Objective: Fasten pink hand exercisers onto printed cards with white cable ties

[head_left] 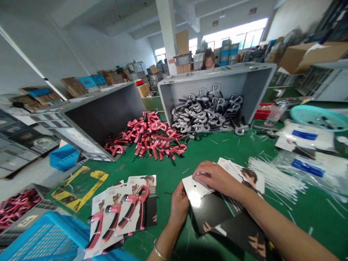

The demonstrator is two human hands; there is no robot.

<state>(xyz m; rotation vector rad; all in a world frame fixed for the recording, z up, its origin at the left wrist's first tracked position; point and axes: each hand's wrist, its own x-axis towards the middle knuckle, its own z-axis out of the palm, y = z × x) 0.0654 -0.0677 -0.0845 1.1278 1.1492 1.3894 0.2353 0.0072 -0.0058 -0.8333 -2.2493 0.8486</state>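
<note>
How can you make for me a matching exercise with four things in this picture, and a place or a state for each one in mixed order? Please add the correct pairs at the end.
Column one
1. Left hand
2. Thin white strips
3. Right hand
4. Grey hand grips

Column two
A. Over the top part of a card
B. Mostly inside a crate lying on its side
C. With a bangle on its wrist
D. Loosely bunched on the green table

Right pairs
1-C
2-D
3-A
4-B
</note>
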